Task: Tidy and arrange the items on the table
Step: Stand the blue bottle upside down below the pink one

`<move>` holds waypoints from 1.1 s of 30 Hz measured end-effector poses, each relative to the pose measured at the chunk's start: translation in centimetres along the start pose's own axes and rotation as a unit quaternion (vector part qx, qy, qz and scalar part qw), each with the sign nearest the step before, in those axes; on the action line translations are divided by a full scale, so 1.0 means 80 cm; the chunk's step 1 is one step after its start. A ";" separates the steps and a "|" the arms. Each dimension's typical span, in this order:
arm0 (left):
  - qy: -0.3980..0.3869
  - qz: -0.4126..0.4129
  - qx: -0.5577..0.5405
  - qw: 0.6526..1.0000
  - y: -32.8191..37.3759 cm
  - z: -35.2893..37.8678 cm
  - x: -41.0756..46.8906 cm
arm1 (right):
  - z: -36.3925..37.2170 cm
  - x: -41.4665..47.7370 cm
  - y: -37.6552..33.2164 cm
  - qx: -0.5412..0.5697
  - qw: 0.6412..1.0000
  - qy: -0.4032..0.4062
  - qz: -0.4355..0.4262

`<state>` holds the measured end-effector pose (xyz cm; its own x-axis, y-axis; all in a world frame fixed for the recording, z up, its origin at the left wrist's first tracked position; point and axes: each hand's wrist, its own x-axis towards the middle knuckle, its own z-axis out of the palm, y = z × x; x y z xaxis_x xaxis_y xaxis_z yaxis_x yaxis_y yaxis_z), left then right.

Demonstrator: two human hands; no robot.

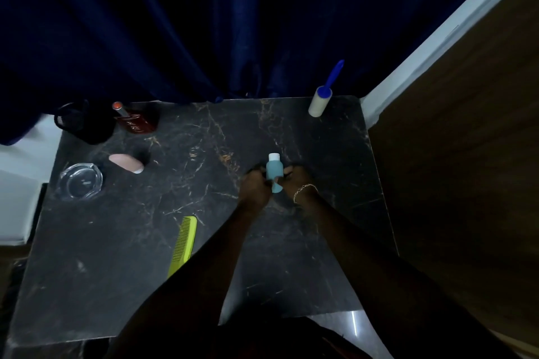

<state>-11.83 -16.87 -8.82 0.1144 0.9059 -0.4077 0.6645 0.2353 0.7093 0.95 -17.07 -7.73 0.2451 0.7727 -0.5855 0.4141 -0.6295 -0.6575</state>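
A small light-blue bottle [274, 172] with a white cap stands upright near the middle right of the black marble table [186, 242]. My left hand [255, 185] and my right hand [297, 181] close around it from both sides. A gold bracelet sits on my right wrist. A yellow-green comb [183, 243] lies near the front, partly under my left forearm. A lint roller [320, 96] with a blue handle stands at the back right corner.
At the left lie a clear glass ashtray [81, 181] and a pink tube [125, 162]. A dark red box [140, 122] with a lipstick and a black object [84, 122] stand at the back left. A blue curtain hangs behind; a wooden panel rises at the right.
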 end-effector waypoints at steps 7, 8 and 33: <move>0.009 -0.012 -0.098 0.995 -0.005 -0.019 -0.033 | 0.005 -0.021 0.002 0.084 0.996 -0.012 0.005; 0.008 -0.013 -0.111 0.994 -0.007 -0.023 -0.037 | 0.007 -0.025 0.002 0.104 0.995 -0.011 0.007; 0.149 0.186 0.018 0.971 -0.207 -0.239 -0.136 | 0.213 -0.132 -0.140 0.222 0.960 -0.169 0.003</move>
<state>-38.16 -23.90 -5.11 0.1368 0.9887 0.0607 0.6442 -0.1354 0.7528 -21.21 -19.53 -2.27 -0.0841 0.7454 -0.6613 -0.0200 -0.6648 -0.7468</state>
